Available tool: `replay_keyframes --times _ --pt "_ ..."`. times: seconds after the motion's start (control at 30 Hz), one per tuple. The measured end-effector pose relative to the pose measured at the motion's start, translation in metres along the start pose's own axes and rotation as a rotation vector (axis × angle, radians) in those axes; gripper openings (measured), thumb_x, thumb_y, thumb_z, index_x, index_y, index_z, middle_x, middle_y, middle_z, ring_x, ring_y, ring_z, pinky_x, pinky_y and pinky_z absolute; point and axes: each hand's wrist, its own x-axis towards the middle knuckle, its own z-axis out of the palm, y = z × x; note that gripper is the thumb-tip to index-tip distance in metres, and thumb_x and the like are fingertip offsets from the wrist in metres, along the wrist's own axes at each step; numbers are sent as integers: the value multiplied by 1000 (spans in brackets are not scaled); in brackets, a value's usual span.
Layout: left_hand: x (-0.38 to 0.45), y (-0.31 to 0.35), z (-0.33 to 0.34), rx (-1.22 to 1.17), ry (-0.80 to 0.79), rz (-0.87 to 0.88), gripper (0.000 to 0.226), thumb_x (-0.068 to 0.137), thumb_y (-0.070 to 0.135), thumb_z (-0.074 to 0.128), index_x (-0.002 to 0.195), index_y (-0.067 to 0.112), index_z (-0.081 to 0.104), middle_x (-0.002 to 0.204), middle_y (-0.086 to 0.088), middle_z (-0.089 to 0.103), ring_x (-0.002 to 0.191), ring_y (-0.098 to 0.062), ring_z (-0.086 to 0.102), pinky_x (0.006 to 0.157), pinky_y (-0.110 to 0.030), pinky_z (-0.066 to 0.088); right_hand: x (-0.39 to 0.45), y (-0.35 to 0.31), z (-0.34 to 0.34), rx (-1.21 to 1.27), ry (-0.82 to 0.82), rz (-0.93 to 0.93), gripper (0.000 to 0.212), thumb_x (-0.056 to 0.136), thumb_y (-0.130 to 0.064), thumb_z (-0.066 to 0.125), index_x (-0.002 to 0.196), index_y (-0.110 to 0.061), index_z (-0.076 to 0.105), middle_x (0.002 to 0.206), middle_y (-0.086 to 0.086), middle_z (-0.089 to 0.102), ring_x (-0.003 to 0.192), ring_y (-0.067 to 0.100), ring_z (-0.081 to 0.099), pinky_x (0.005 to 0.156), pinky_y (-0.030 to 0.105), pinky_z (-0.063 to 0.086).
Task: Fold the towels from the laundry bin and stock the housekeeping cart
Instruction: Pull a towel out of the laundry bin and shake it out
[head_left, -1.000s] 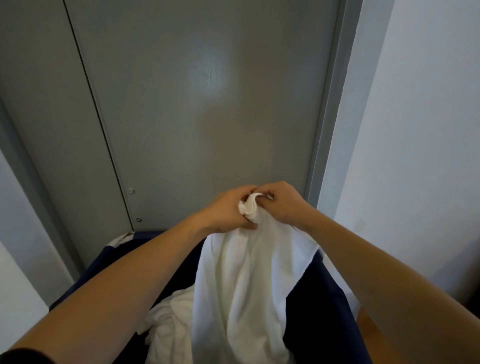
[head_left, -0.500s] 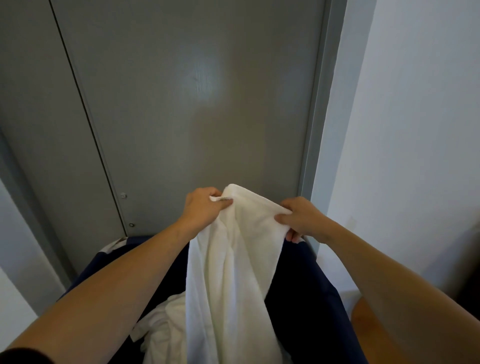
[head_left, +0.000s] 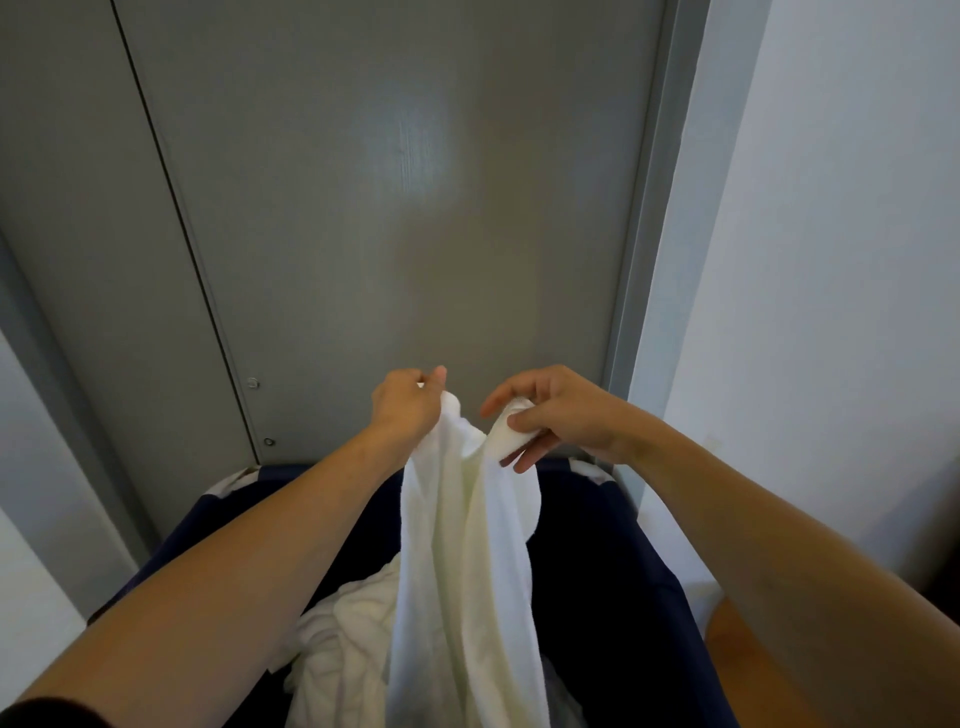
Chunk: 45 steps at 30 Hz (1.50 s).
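L hand (head_left: 408, 410) & R hand (head_left: 558, 415) pinching towel (head_left: 462, 561) top edge, close together.
Long axis hanging straight down into bin (head_left: 597, 561); needs spreading sideways.

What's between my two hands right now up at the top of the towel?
In the head view, a short sagging stretch of the white towel spans from the left hand to the right hand; behind it, the grey door.

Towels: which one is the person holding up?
The long white towel, pinched at its top edge by both hands, hangs over the bin; the other towels lie crumpled inside.
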Motion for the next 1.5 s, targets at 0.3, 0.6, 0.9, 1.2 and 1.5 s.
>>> replay_keyframes --times 0.3,0.6,0.9,1.2,1.5 --pt "1 -8 -2 349 -204 77 52 108 43 38 75 6 51 78 -7 54 70 -20 49 67 -33 39 6 6 2 -318 -169 9 24 90 4 68 111 -7 69 108 9 74 98 15 74 82 30 62" --pt "-8 -11 7 161 -252 115 52 104 52 44 91 6 66 91 -6 63 91 -22 57 83 -36 46 18 18 12 -679 114 -165 19 95 -15 65 105 -21 80 88 -2 76 75 15 69 81 31 61" --pt "-25 26 7 -570 -585 -240 48 94 53 65 97 6 75 97 -12 76 88 -24 75 84 -38 59 11 10 14 -242 284 -358 11 85 -20 81 95 -16 81 87 -4 77 84 10 72 82 27 58" --pt "-38 36 -3 -856 -891 -207 48 109 27 44 138 -10 52 141 -27 57 132 -38 56 115 -48 41 10 17 -2 -169 475 -266 17 83 -32 82 84 -15 79 73 1 72 67 15 67 63 31 55" --pt "-35 33 2 -781 -545 -239 33 84 -3 75 117 -3 67 115 -19 74 105 -30 73 85 -40 61 4 23 -10 -168 554 -278 12 83 -30 83 83 -18 79 75 -3 72 74 16 68 71 33 61"
